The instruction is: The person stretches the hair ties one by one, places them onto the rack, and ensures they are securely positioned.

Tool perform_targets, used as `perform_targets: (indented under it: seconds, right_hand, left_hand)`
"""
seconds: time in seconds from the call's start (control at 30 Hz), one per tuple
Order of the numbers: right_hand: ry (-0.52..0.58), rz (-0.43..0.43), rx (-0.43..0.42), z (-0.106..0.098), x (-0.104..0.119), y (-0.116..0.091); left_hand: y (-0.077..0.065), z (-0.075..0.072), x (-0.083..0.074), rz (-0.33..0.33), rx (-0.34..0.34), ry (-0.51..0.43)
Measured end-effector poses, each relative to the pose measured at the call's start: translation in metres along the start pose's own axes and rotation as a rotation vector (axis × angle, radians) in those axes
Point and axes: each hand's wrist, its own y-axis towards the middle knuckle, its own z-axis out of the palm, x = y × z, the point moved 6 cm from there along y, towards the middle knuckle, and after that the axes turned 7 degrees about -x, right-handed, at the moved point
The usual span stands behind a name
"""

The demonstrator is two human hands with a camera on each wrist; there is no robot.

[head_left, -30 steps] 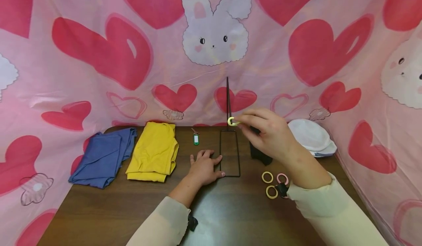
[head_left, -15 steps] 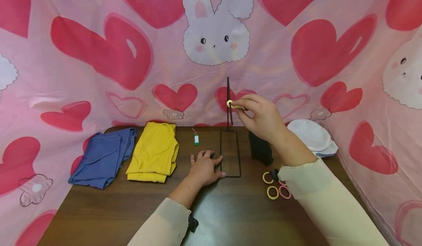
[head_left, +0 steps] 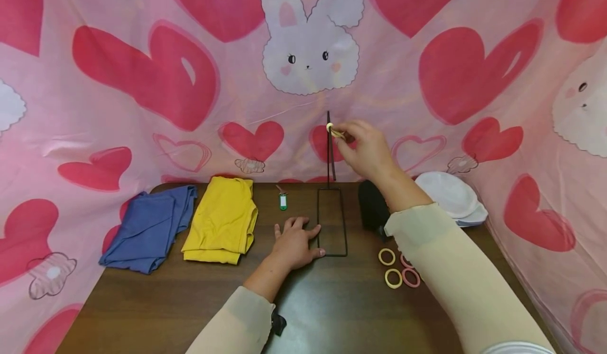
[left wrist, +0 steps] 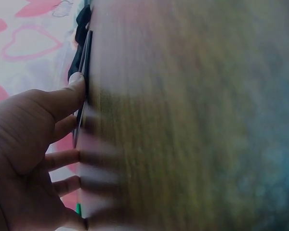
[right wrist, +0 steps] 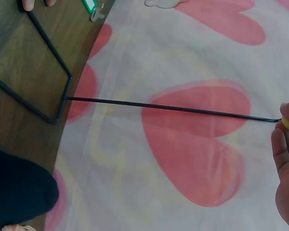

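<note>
A black wire stand (right wrist: 173, 108) has a rectangular base lying on the table and a thin upright rod with an arm sloping down from its top. My left hand (head_left: 294, 244) rests on the tabletop with fingers spread, thumb and index finger at the base's left side. In the left wrist view, the thumb (left wrist: 70, 96) lies over the wire. Raised near the top of the stand, my right hand (head_left: 369, 151) pinches a small yellow ring (head_left: 337, 133) between thumb and fingers. The ring overlaps the sloping arm in the head view; the fingers partly cover it.
Several yellow and pink rings (head_left: 393, 279) lie front right, partly behind my right sleeve. A black item (head_left: 371, 206) and white hats (head_left: 448, 193) sit at the right. Folded yellow cloth (head_left: 220, 219), blue cloth (head_left: 142, 227) and a green key tag (head_left: 283, 202) lie left.
My right hand has risen with the yellow ring, from the sloping arm's lower end to near the stand's top. The left hand has stayed in place.
</note>
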Motion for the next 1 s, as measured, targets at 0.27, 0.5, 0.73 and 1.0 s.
perform_targets:
  seconds: [0.27, 0.5, 0.73, 1.0]
  right_hand:
    - [-0.006, 0.138, -0.056, 0.015, -0.021, 0.007]
    - [0.013, 0.132, -0.083, 0.016, -0.023, 0.007]
    - [0.025, 0.096, -0.07, 0.007, -0.021, -0.009]
    - [0.059, 0.082, -0.073, -0.012, -0.02, -0.052]
  left_hand:
    - [0.001, 0.001, 0.0, 0.003, 0.002, 0.003]
    - [0.002, 0.002, 0.001, 0.01, -0.008, 0.006]
    - [0.002, 0.002, 0.002, 0.016, -0.009, 0.003]
    - [0.002, 0.001, 0.002, 0.004, -0.007, -0.004]
